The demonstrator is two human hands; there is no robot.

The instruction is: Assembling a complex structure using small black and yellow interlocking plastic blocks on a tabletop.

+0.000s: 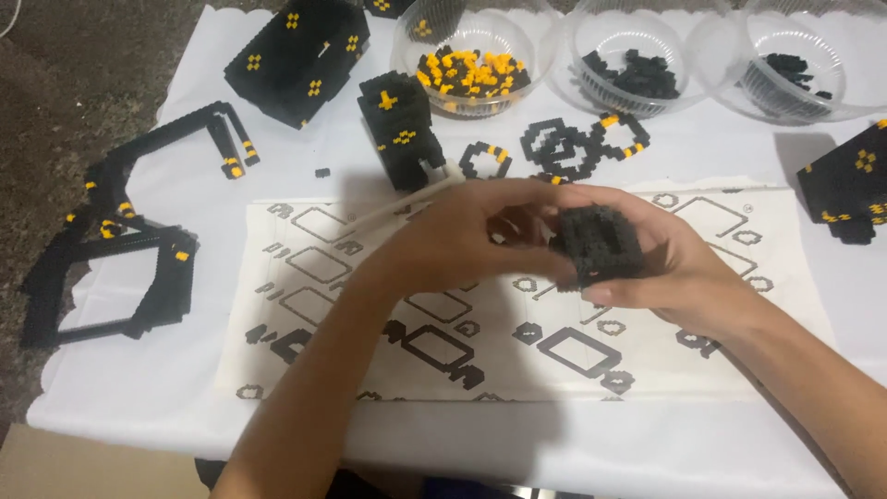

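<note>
Hands at mid-frame over a white cloth-covered table [139, 388]. The right hand [665, 263] cups a small black block assembly [599, 244], its fingers wrapped around the sides and underside so that the piece sits above the printed instruction sheet [370, 360]. The left hand [462, 236] meets the same assembly from the other side, fingertips pinched narrowly against its edge; a thin white stick-like tool [407, 203] projects from this hand toward the upper left, though how the fingers hold it cannot be told.

Behind the hands stand three clear plastic bowls: one with mixed yellow and black bricks [467, 79], and two with black bricks only [633, 74] [795, 74]. Just in front of the first bowl is an upright black tower section [399, 129] marked with yellow, and beside it lie flat black ring shapes [577, 143] with yellow accents. A larger black roof-like block [300, 55] rests at the upper left. Open black frame pieces [120, 277] lie along the left edge of the cloth, partly on the dark floor. Another black and yellow built section [850, 185] sits at the right edge.
</note>
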